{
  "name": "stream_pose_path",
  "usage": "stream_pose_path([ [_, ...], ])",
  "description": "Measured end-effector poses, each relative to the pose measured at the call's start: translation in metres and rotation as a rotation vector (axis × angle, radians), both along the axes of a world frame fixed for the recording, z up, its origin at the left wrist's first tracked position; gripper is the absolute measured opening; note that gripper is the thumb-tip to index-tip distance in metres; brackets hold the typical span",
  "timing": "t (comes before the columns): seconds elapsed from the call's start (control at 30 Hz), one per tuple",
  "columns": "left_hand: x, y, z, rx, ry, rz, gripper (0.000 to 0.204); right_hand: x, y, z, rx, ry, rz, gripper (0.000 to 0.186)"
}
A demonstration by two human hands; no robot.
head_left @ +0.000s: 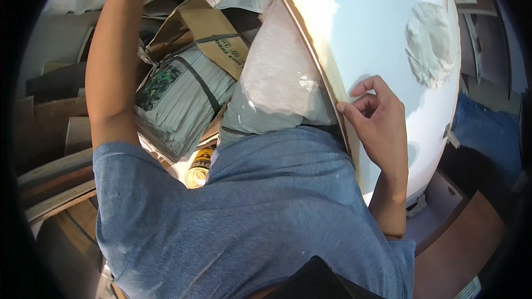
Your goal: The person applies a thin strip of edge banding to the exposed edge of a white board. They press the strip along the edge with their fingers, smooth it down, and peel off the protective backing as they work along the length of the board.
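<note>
A large white board (382,33) stands at my right, its near edge lined with a yellowish strip of masking tape (308,37). My right hand (378,116) is at that edge with its fingers curled, thumb and fingertips pinched on the tape. On the board's face sits a rough, round white patch (430,44) that looks like plaster or filler. My left arm (113,61) stretches up and out of the picture at the top, so the left hand is out of sight.
Left of my legs lie a strapped bundle of newspapers (180,102), flattened cardboard (221,30) and a yellow and black can (199,169). Boards (55,177) are stacked at the far left. A brown panel (463,249) and blue cloth (482,133) lie at the right.
</note>
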State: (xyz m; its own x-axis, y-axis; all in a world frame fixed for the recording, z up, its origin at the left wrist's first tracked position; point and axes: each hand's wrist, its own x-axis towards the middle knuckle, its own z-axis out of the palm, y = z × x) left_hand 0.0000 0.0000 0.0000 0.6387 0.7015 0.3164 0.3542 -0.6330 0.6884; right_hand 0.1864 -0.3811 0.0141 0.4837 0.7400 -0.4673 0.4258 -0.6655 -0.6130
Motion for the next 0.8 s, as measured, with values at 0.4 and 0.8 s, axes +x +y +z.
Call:
stream_pose_path([
  [0.4,0.007,-0.003,0.007,0.036,0.076,0.038,0.02,0.004,0.002,0.009,-0.047,-0.002,0.021,0.025],
  [0.8,0.01,-0.008,0.005,0.014,0.021,0.015,0.019,0.005,0.002,0.007,-0.043,-0.017,0.045,0.026],
])
